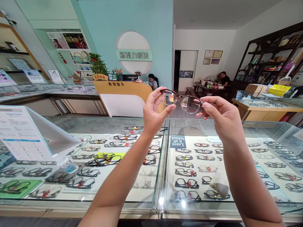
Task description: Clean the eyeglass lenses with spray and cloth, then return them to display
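A pair of eyeglasses (190,104) with a dark upper rim and clear lenses is held up above the glass display case (163,157). My left hand (156,108) grips its left end, fingers behind the rim and thumb reaching toward the lens. At its right end, the thumb and index finger of my right hand (219,113) pinch the frame near the hinge. An orange-red sticker shows on the left lens. Under my arms, rows of glasses lie inside the case. A crumpled pale cloth or packet (220,181) lies beside my right forearm.
On the left stand a folded white sign (26,134) and a small white bottle (66,164). Beyond are a yellow counter (123,90), two seated people, a dark shelf (272,53) and another display counter (272,105) with boxes.
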`<state>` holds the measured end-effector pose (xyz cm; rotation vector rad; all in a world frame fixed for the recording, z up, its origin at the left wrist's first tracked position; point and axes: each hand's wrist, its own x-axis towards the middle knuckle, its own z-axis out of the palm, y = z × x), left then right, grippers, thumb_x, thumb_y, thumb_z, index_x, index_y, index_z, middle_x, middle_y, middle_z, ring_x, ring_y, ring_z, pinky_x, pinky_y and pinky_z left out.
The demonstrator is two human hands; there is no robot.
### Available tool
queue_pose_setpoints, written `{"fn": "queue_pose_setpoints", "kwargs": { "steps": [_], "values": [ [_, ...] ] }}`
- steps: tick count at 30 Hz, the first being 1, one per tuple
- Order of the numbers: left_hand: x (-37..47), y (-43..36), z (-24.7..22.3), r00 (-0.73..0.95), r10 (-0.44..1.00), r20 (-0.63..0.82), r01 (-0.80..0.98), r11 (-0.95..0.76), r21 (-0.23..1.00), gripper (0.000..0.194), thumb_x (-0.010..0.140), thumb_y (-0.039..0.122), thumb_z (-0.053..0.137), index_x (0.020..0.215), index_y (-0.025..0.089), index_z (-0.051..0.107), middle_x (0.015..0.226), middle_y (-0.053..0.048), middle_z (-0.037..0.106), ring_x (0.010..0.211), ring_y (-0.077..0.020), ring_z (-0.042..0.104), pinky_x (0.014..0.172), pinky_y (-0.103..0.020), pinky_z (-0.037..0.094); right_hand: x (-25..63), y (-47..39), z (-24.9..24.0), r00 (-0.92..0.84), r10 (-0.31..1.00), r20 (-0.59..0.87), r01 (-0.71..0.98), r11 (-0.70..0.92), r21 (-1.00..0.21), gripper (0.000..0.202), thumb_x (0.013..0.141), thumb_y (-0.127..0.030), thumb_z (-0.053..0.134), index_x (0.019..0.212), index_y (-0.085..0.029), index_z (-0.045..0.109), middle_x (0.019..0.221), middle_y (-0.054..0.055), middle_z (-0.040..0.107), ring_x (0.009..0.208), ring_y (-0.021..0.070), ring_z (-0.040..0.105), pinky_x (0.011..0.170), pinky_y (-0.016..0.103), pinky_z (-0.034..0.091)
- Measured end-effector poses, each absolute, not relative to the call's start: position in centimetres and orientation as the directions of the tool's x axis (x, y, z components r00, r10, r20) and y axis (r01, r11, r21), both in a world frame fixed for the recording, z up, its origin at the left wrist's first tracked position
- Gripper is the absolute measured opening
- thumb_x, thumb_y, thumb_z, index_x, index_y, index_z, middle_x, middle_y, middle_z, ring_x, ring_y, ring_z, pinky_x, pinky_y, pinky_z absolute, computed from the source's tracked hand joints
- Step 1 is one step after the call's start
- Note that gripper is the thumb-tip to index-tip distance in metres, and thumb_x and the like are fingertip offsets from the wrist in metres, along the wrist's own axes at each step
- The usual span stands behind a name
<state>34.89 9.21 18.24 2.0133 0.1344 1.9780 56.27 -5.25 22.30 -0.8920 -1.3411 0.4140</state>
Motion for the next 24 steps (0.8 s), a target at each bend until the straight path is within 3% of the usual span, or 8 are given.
{"fn": "queue_pose_setpoints", "kwargs": {
  "steps": [5,18,21,24],
  "values": [
    [34.9,9.2,18.3,0.053,0.315,0.948,-0.192,-0.928,0.32,0.075,0.086,0.049,0.091,0.152,0.033,0.059,0.153,-0.012,0.065,0.143,-0.0312,0.066,0.123,-0.049,0.055,56.3,-5.3,22.3,0.207,0.754,0.623,0.197,0.592,-0.782,0.018,0.096,-0.036,0.079,0.108,-0.024,0.081,0.101,0.003,0.082,0.069,0.0133,0.076,0.065,0.028,0.061],
    [35.8,8.7,18.1,0.048,0.37,0.928,-0.176,-0.911,0.373,0.074,0.085,0.053,0.091,0.149,0.033,0.06,0.15,-0.011,0.067,0.136,-0.0272,0.069,0.116,-0.043,0.058,56.3,-4.8,22.3,0.202,0.783,0.589,0.086,0.585,-0.807,0.016,0.097,-0.034,0.074,0.109,-0.024,0.079,0.099,0.002,0.081,0.064,0.012,0.071,0.067,0.03,0.061],
    [35.8,8.9,18.0,0.057,0.372,0.926,-0.151,-0.914,0.377,0.076,0.086,0.056,0.089,0.151,0.034,0.056,0.15,-0.012,0.067,0.138,-0.027,0.068,0.118,-0.045,0.056,56.4,-4.4,22.1,0.195,0.779,0.596,0.124,0.583,-0.803,0.018,0.098,-0.035,0.07,0.11,-0.024,0.078,0.103,0.003,0.082,0.068,0.0136,0.072,0.07,0.032,0.061],
    [35.7,9.2,17.8,0.055,0.351,0.935,-0.131,-0.925,0.356,0.08,0.085,0.06,0.089,0.152,0.034,0.054,0.15,-0.013,0.067,0.138,-0.028,0.068,0.119,-0.046,0.055,56.5,-3.8,21.7,0.194,0.738,0.646,0.212,0.611,-0.762,0.021,0.098,-0.03,0.064,0.113,-0.027,0.079,0.114,0.003,0.082,0.089,0.0185,0.076,0.079,0.036,0.061]
  ]
}}
